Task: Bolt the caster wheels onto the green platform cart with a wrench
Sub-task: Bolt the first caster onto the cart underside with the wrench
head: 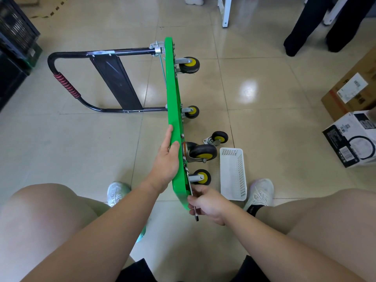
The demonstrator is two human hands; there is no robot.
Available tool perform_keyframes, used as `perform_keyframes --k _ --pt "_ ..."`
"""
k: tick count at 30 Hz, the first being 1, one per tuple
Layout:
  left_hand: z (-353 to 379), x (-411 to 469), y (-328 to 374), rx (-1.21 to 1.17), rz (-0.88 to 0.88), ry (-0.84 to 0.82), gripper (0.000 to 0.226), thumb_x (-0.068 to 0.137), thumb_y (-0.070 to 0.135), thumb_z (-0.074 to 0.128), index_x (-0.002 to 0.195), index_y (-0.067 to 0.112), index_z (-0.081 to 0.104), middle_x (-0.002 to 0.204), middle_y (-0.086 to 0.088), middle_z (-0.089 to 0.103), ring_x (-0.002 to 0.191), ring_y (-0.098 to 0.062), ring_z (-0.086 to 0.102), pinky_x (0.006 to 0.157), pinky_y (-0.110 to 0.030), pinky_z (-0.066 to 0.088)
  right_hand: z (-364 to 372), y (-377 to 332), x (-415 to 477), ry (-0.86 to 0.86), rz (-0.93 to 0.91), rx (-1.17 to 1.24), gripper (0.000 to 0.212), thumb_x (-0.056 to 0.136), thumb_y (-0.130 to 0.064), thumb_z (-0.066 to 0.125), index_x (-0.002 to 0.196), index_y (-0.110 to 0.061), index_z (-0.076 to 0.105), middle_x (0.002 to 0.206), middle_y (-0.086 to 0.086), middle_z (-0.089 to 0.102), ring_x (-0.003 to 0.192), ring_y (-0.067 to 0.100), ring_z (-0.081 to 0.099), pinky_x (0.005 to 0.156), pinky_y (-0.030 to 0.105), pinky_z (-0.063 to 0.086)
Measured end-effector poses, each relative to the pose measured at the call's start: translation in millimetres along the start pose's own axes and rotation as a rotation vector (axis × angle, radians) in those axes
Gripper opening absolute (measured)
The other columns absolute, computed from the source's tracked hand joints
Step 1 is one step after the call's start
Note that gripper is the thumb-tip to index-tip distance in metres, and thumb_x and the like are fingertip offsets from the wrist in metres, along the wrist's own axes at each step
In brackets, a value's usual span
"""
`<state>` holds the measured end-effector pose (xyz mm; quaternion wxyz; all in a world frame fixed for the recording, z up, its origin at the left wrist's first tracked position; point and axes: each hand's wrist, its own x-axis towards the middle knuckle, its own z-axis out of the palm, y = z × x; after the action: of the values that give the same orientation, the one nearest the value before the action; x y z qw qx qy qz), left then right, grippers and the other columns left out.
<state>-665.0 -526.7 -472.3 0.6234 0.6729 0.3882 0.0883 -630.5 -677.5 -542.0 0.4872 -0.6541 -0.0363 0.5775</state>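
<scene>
In the head view, the green cart [173, 102] stands on edge on the tiled floor [264, 129]. My left hand [166, 159] lies flat against it, probably to steady it. My right hand [207, 202] grips the wrench [195, 214] by the nearest caster [201, 177]. A loose caster [218, 138] and a white basket [233, 174] sit beside.

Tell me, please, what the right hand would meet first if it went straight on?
Holding the wrench, it would probably meet the green platform, beside the nearest caster; depth is unclear.
</scene>
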Motion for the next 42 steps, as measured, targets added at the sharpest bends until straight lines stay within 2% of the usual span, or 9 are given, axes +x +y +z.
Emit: perform_keyframes --k 5,10,14,16,23,32,36,39,42 --pt "0.6 0.2 -1.2 -0.001 -0.003 -0.007 0.053 0.111 0.035 0.030 0.155 0.062 0.018 0.151 0.013 0.050 0.121 -0.014 0.061 0.106 -0.040 0.051 -1.2 2.6 1.5 0.047 -0.002 -0.025 0.035 0.096 -0.003 0.061 0.130 -0.010 0.063 0.115 0.017 0.069 0.079 0.019 0.065 0.070 0.027 0.059" --pt "0.6 -0.5 -0.8 0.005 -0.006 0.001 0.053 0.113 0.031 0.030 0.157 0.058 0.019 0.143 0.016 0.052 0.106 -0.005 0.061 0.080 -0.019 0.049 -1.0 4.1 4.9 0.091 -0.007 -0.036 0.025 0.094 -0.004 0.064 0.119 -0.005 0.069 0.103 0.017 0.072 0.072 0.018 0.065 0.080 0.037 0.062" --pt "0.4 -0.5 -1.9 0.016 0.012 0.021 0.053 0.112 0.032 0.030 0.157 0.058 0.019 0.153 0.015 0.047 0.125 -0.009 0.056 0.109 -0.034 0.046 -2.0 1.7 2.9 0.104 -0.028 -0.089 0.024 0.096 -0.007 0.063 0.119 -0.006 0.068 0.089 0.010 0.070 0.068 0.016 0.065 0.068 0.026 0.059" --pt "0.6 -1.3 -0.9 0.018 0.005 0.019 0.053 0.112 0.033 0.030 0.156 0.061 0.019 0.152 0.015 0.048 0.124 -0.011 0.058 0.111 -0.039 0.047 -2.3 1.2 2.4 0.109 -0.037 -0.099 0.022 0.097 -0.008 0.062 0.118 -0.005 0.068 0.086 0.009 0.068 0.068 0.016 0.064 0.067 0.025 0.058" --pt "2.4 -2.0 0.5 0.014 0.005 0.018 0.053 0.113 0.029 0.029 0.158 0.056 0.020 0.146 0.015 0.051 0.112 -0.003 0.059 0.087 -0.022 0.048 1.6 6.8 4.7 0.142 -0.064 -0.063 0.022 0.097 -0.007 0.061 0.116 -0.006 0.071 0.090 0.010 0.066 0.071 0.016 0.059 0.070 0.028 0.059" --pt "3.3 -4.3 2.9 0.041 0.005 0.044 0.053 0.112 0.030 0.031 0.157 0.057 0.021 0.152 0.015 0.049 0.128 -0.012 0.055 0.112 -0.034 0.043 13.6 22.6 1.4 0.112 0.034 0.133 0.040 0.100 -0.005 0.053 0.127 -0.032 0.063 0.106 0.002 0.059 0.083 0.017 0.050 0.071 0.033 0.062" --pt "3.3 0.4 -0.9 0.031 0.013 0.048 0.053 0.113 0.028 0.030 0.158 0.055 0.022 0.148 0.018 0.052 0.123 -0.007 0.055 0.100 -0.020 0.042 17.7 29.6 6.5 0.150 0.017 0.214 0.039 0.100 -0.002 0.050 0.130 -0.023 0.065 0.086 0.004 0.052 0.069 0.016 0.042 0.059 0.025 0.051" --pt "3.4 0.3 -1.5 0.030 0.015 0.044 0.053 0.113 0.026 0.030 0.158 0.053 0.023 0.125 0.030 0.057 0.094 0.010 0.058 0.073 -0.002 0.044 18.2 30.9 9.3 0.168 0.009 0.254 0.038 0.100 0.002 0.047 0.122 -0.021 0.069 0.075 0.003 0.045 0.061 0.014 0.033 0.051 0.024 0.037" --pt "1.8 2.5 -4.7 0.015 0.014 0.041 0.053 0.113 0.025 0.031 0.158 0.053 0.024 0.128 0.029 0.056 0.092 0.017 0.056 0.072 -0.003 0.044 19.8 31.7 9.1 0.162 0.003 0.283 0.038 0.100 0.003 0.046 0.119 -0.020 0.071 0.071 0.002 0.043 0.059 0.014 0.030 0.050 0.024 0.032"
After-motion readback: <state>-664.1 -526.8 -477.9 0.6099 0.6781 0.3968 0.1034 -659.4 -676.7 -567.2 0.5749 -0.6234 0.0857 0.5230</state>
